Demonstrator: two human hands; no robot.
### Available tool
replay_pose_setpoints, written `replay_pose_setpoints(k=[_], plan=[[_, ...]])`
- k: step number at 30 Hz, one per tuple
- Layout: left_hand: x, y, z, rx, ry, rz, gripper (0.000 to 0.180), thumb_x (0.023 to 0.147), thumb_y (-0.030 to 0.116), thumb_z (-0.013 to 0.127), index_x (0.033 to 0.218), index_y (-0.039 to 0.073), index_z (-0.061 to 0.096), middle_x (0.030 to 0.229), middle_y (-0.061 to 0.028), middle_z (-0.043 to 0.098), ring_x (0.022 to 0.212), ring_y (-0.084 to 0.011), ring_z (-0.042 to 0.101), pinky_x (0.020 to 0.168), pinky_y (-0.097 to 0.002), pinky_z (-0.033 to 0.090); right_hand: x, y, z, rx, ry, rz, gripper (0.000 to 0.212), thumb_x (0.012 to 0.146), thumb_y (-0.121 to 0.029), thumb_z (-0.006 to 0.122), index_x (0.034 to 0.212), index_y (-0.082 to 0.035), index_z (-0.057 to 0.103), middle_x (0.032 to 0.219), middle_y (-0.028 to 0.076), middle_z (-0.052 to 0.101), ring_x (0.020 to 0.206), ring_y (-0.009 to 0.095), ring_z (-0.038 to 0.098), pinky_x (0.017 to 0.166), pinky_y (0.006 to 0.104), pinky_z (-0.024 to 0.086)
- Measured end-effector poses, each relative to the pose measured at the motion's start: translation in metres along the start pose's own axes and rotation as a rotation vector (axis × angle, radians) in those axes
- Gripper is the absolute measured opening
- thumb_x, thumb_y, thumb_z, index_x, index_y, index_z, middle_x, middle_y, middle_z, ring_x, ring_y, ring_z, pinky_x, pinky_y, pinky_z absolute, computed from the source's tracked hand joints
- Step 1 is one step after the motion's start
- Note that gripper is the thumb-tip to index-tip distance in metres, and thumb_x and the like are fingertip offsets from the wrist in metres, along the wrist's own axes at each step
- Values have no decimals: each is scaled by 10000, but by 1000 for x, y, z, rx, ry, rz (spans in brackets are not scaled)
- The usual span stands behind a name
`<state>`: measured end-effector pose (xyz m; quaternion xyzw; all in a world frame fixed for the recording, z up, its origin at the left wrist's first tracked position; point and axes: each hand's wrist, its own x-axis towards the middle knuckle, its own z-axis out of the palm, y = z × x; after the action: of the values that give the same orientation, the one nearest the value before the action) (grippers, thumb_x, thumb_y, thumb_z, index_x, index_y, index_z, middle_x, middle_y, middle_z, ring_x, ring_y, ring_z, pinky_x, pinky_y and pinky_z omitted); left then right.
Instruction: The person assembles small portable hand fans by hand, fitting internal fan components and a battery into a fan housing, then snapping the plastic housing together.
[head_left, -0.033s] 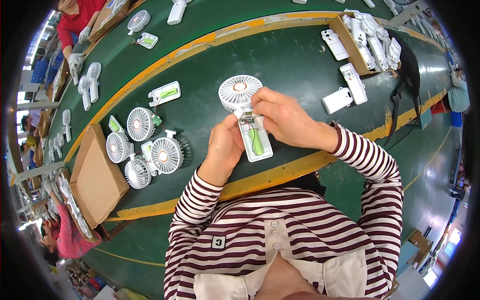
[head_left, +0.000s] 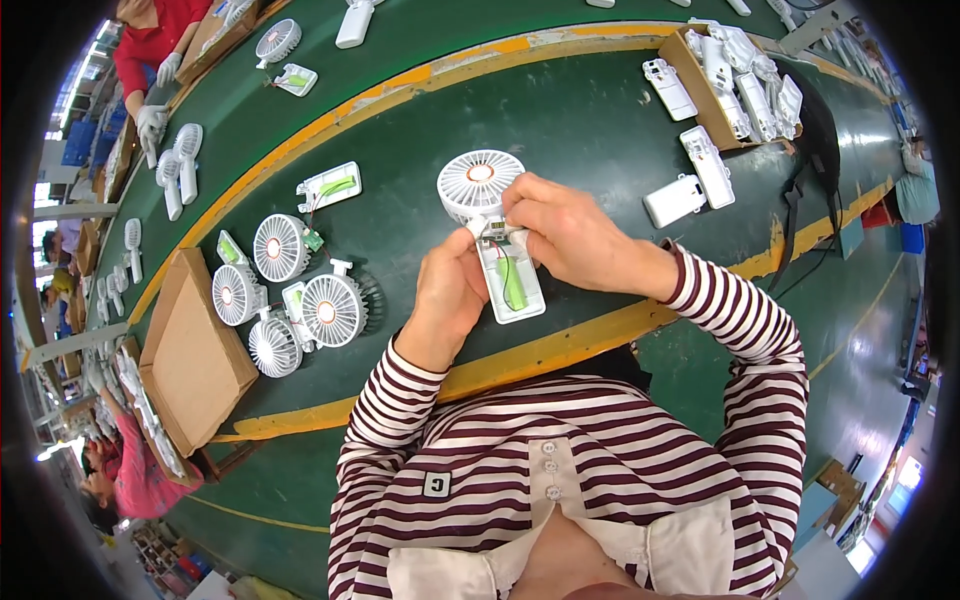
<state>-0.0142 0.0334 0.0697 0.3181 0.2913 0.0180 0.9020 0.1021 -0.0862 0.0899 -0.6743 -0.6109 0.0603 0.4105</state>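
Observation:
Between my two hands a white handheld fan [head_left: 480, 180] rests on the green bench, its round grille away from me. Its handle lies exposed toward me, with a green battery [head_left: 513, 288], thin wires and a small circuit board [head_left: 495, 229] near the neck. My left hand [head_left: 450, 285] grips the neck and handle edge from the left, fingers closed. From the right, my right hand [head_left: 565, 232] pinches at the neck beside the board. Whatever small part may sit in that pinch is hidden by the fingers.
At left several unfinished fans [head_left: 331, 310] lie beside a shallow cardboard box [head_left: 195, 350]; an open handle with a battery [head_left: 332, 186] lies behind them. Loose white handle shells [head_left: 707, 166] and a filled carton [head_left: 720, 100] stand at right. A co-worker's gloved hand [head_left: 152, 126] is at upper left.

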Motion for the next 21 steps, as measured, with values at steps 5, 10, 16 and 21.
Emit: replay_pose_setpoints(k=[5, 10, 16, 21], plan=[[-3, 3, 1, -43, -86, 2, 377, 910, 182, 275, 1149, -63, 434, 1039, -177, 573, 890, -298, 595, 803, -412, 488, 5, 1, -5, 1, -143, 48, 116, 704, 90, 518, 815, 60, 531, 940, 138, 511, 798, 306, 552, 668, 362, 460], [1, 2, -10, -49, -158, -26, 376, 910, 182, 276, 1150, -61, 433, 1029, -180, 577, 882, -304, 601, 794, -419, 495, 5, 2, -3, 22, -144, 58, 91, 725, 72, 509, 814, 62, 528, 951, 148, 506, 804, 315, 545, 676, 361, 452], [1, 3, -11, -62, -181, -25, 383, 905, 184, 276, 1156, -64, 427, 1040, -185, 571, 878, -312, 602, 790, -421, 498, 4, 1, 1, 61, -118, 66, 88, 738, 67, 502, 823, 61, 523, 959, 148, 496, 796, 307, 535, 674, 349, 443], [1, 2, -11, -92, -148, -40, 391, 896, 175, 270, 1162, -71, 415, 1048, -192, 565, 884, -321, 600, 800, -426, 494, 6, -2, 0, 80, -135, 90, 140, 674, 102, 487, 807, 71, 520, 912, 155, 483, 840, 324, 510, 707, 385, 449]])
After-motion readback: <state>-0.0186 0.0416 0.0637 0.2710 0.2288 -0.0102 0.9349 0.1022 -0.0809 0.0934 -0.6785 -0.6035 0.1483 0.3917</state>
